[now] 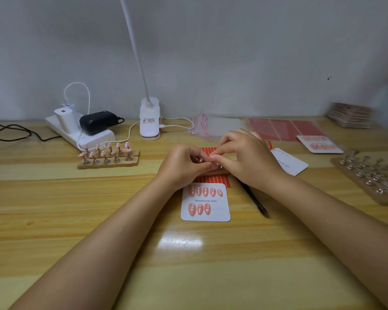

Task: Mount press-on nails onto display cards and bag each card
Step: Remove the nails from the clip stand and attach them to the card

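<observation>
Head view: we are pinching a nail (213, 166) between both hands' fingers (220, 153) just above the card (205, 202), keeping placement close.

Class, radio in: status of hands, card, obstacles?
Left hand and right hand pinching a small piece together. Display card holds eight nails. Nothing blocking.

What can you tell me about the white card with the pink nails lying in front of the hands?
The display card is a white square with rounded corners, apparently of paper card, lying flat on the wooden table. "Handmade Nail" is printed across its middle. Five pink nails sit in its top row, three in the bottom row, leaving space at right. Neither hand touches it.
</observation>
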A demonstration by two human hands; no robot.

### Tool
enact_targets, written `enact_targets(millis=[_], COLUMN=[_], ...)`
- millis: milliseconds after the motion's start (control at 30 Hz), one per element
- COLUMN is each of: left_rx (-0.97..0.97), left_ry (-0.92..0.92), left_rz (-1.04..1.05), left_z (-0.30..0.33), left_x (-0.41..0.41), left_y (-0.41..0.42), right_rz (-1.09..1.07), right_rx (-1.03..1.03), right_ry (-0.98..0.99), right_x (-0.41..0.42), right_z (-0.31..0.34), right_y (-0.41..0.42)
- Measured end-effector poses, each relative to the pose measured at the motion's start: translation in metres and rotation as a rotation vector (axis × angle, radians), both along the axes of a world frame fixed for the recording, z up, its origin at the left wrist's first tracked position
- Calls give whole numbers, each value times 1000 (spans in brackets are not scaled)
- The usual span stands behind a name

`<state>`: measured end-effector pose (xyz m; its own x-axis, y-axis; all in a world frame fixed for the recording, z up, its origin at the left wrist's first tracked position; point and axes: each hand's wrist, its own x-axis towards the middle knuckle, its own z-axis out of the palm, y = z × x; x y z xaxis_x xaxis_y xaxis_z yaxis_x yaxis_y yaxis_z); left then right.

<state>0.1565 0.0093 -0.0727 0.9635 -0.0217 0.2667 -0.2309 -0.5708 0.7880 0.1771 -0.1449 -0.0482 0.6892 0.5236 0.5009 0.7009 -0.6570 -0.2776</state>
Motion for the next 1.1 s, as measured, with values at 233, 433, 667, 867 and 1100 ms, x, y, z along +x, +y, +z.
enact_targets(millis=[233, 433, 667, 867, 1100], left_rx=[11, 73, 177, 230, 228], left_ry=[44, 6, -137, -248, -369], left_rz=[-8, -6, 40, 32, -54], left_z=[2, 1, -3, 5, 41], left_x=[-2, -4, -6, -12, -29], left_y=[0, 0, 1, 2, 4], right_rz=[-129, -110, -34, 5, 35], right_rx=[334, 678, 679, 620, 546], right_ry=[225, 405, 380, 248, 177], right_x=[5, -25, -59, -64, -63], right_z=[5, 5, -20, -29, -31], right_y=[2, -7, -13, -13, -14])
